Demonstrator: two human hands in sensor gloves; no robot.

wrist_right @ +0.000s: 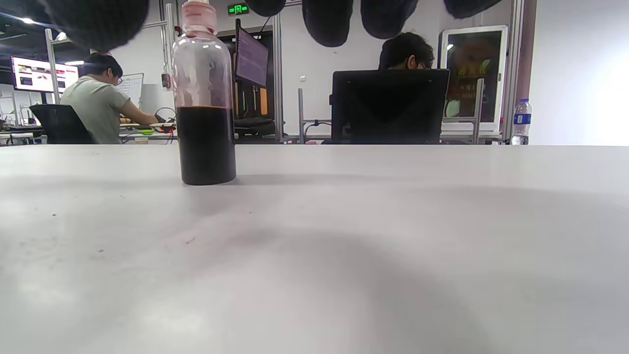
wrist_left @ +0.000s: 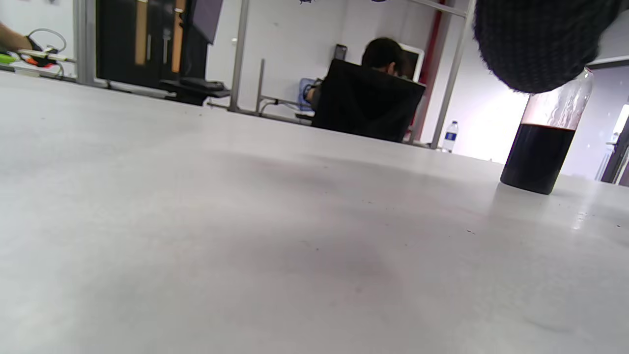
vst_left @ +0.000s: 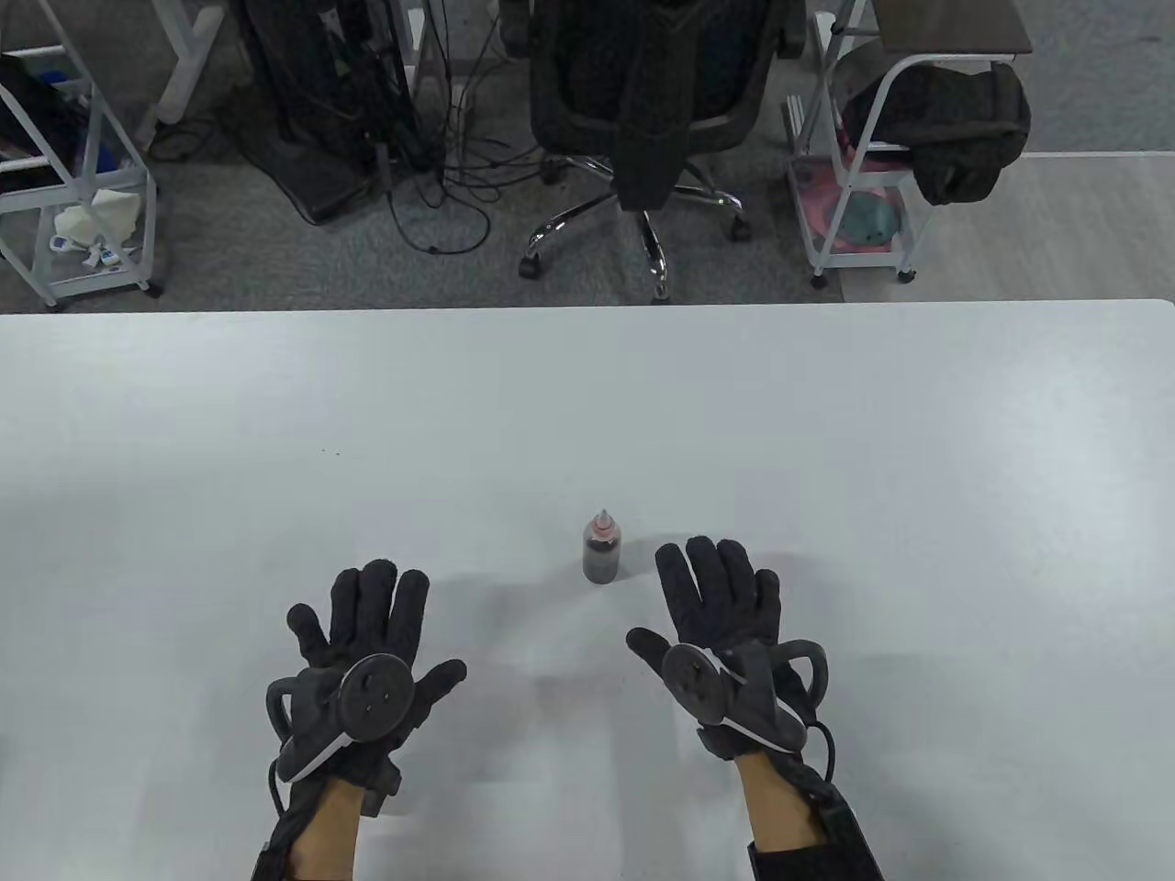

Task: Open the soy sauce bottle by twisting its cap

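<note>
A small clear soy sauce bottle (vst_left: pixel 601 551) with dark liquid and a pinkish cap (vst_left: pixel 602 524) stands upright on the white table (vst_left: pixel 587 413), between and just beyond my hands. My left hand (vst_left: pixel 367 633) lies flat and open to its left, holding nothing. My right hand (vst_left: pixel 711 606) lies flat and open to its right, a short gap from the bottle. The bottle shows at right in the left wrist view (wrist_left: pixel 540 147), its top hidden by a fingertip (wrist_left: pixel 535 44). It shows at left in the right wrist view (wrist_right: pixel 205 103), with the cap (wrist_right: pixel 198 14) on.
An office chair (vst_left: pixel 643 119) with a dark jacket, carts (vst_left: pixel 863 165) and cables stand on the floor beyond the table's far edge. In the wrist views, people sit at desks far behind the table.
</note>
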